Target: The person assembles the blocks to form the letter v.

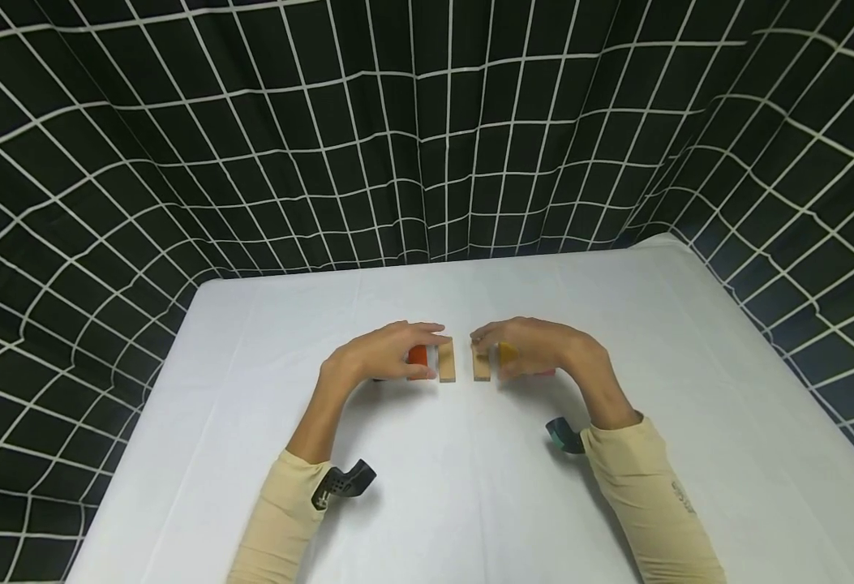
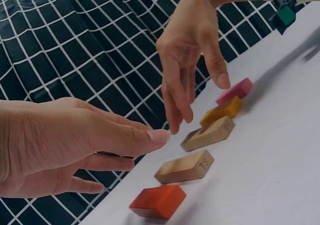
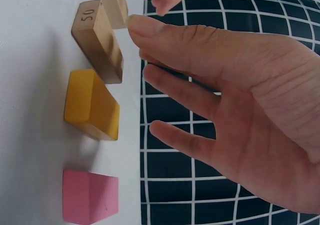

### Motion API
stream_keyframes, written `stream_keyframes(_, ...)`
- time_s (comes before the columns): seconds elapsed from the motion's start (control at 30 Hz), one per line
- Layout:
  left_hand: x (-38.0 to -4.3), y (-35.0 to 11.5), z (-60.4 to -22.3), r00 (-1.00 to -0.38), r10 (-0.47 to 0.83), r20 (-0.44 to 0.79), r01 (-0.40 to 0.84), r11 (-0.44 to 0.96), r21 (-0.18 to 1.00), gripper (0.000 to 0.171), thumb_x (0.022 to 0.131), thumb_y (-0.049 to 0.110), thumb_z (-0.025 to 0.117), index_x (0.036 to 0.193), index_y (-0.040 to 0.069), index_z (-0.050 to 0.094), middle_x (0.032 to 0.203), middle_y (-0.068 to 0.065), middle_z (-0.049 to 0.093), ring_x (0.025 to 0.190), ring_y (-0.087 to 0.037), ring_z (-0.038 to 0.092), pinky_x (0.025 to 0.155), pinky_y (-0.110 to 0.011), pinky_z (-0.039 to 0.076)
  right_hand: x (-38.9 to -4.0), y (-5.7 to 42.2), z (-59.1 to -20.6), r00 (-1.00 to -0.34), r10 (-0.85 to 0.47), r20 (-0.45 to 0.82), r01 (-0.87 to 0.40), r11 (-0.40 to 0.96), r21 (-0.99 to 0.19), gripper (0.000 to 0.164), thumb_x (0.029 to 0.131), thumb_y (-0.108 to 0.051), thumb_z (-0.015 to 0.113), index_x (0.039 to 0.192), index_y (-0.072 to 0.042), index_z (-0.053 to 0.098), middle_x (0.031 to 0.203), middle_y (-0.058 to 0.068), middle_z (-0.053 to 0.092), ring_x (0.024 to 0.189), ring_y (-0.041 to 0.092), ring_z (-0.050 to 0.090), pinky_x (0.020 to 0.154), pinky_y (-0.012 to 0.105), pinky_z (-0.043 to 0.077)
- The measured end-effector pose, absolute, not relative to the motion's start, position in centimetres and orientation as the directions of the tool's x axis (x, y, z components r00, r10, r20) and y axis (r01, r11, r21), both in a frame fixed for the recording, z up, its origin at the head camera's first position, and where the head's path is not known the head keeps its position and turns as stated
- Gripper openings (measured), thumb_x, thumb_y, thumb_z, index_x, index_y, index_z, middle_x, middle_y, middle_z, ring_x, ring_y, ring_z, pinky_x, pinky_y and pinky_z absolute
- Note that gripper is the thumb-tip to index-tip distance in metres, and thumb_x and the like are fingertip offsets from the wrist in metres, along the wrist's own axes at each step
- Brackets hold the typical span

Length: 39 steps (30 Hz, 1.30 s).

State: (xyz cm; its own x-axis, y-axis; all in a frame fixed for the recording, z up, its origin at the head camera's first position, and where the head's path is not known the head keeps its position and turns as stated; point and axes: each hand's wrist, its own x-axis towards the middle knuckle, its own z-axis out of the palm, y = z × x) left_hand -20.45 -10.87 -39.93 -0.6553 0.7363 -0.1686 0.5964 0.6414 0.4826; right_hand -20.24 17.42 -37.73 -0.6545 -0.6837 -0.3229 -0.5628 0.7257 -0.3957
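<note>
A row of blocks lies across the white table. My left hand [image 1: 383, 350] hovers over the row's left part, its fingers extended and holding nothing, near a red-orange block [image 2: 157, 201] and a plain wooden block [image 1: 447, 367]. Over the right part hangs my right hand [image 1: 547, 345], fingers spread and bent downward around nothing. Below it are a second plain wooden block [image 3: 97, 40] marked with a number, a yellow block [image 3: 90, 102] and a pink block [image 3: 89, 197]. In the head view, the hands partly cover the coloured blocks.
A dark piece [image 1: 378, 379] peeks out under the left hand. White cloth covers the table [image 1: 427, 503]. A black curtain [image 1: 427, 146] with a white grid encloses its back and sides. Each wrist carries a dark camera mount; the left mount [image 1: 349, 480] sits low over the cloth.
</note>
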Motion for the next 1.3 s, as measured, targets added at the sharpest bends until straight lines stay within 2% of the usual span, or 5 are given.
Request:
stream_keyframes(0.23, -20.4, -10.1, -40.3, -0.616, 0.767, -0.179, 0.648, 0.622, 0.439, 0.052, 0.099, 0.025, 0.071, 0.148, 0.012, 0.061, 0.169, -0.010, 0.040, 0.159, -0.027, 0.036, 0.133, -0.056, 0.025, -20.1, 17.2, -37.6, -0.642, -0.683, -0.348, -0.559, 0.728, -0.397, 0.055, 0.089, -0.011, 0.083, 0.142, -0.009, 0.066, 0.160, 0.010, 0.052, 0.151, 0.035, 0.047, 0.124, 0.054, 0.042)
stream_keyframes(0.5, -20.2, -9.5, -40.7, -0.592, 0.775, -0.220, 0.642, 0.619, 0.452, 0.043, 0.098, 0.019, 0.069, 0.140, 0.016, 0.068, 0.168, -0.009, 0.041, 0.162, -0.024, 0.030, 0.135, -0.057, 0.016, -20.0, 17.2, -37.8, -0.630, -0.689, -0.358, -0.564, 0.723, -0.399, 0.058, 0.084, -0.010, 0.086, 0.140, -0.011, 0.068, 0.162, 0.009, 0.050, 0.153, 0.036, 0.045, 0.126, 0.056, 0.038)
stream_keyframes(0.8, -20.2, -9.2, -41.2, -0.595, 0.761, -0.258, 0.629, 0.640, 0.441, 0.047, 0.094, 0.006, 0.063, 0.140, 0.017, 0.069, 0.169, -0.008, 0.041, 0.161, -0.023, 0.031, 0.136, -0.057, 0.013, -20.0, 17.2, -38.1, -0.602, -0.706, -0.373, -0.572, 0.707, -0.416, 0.042, 0.082, -0.012, 0.089, 0.122, -0.015, 0.076, 0.163, 0.013, 0.049, 0.152, 0.038, 0.045, 0.125, 0.055, 0.039)
stream_keyframes(1.07, -20.1, -9.2, -41.0, -0.605, 0.739, -0.296, 0.612, 0.669, 0.422, 0.055, 0.090, 0.002, 0.061, 0.143, 0.018, 0.066, 0.170, -0.005, 0.039, 0.149, -0.019, 0.051, 0.136, -0.059, 0.009, -20.0, 17.2, -38.2, -0.599, -0.673, -0.434, -0.522, 0.739, -0.426, 0.050, 0.084, -0.011, 0.087, 0.132, -0.015, 0.073, 0.169, 0.010, 0.040, 0.158, 0.037, 0.035, 0.129, 0.056, 0.032)
stream_keyframes(1.3, -19.8, -8.7, -40.9, -0.631, 0.716, -0.299, 0.617, 0.696, 0.366, 0.053, 0.091, 0.007, 0.066, 0.142, 0.021, 0.066, 0.170, -0.003, 0.038, 0.158, -0.021, 0.039, 0.134, -0.062, 0.010, -19.8, 17.3, -38.0, -0.600, -0.654, -0.460, -0.525, 0.756, -0.391, 0.059, 0.083, -0.014, 0.088, 0.138, -0.017, 0.069, 0.170, 0.008, 0.038, 0.159, 0.038, 0.033, 0.129, 0.058, 0.031)
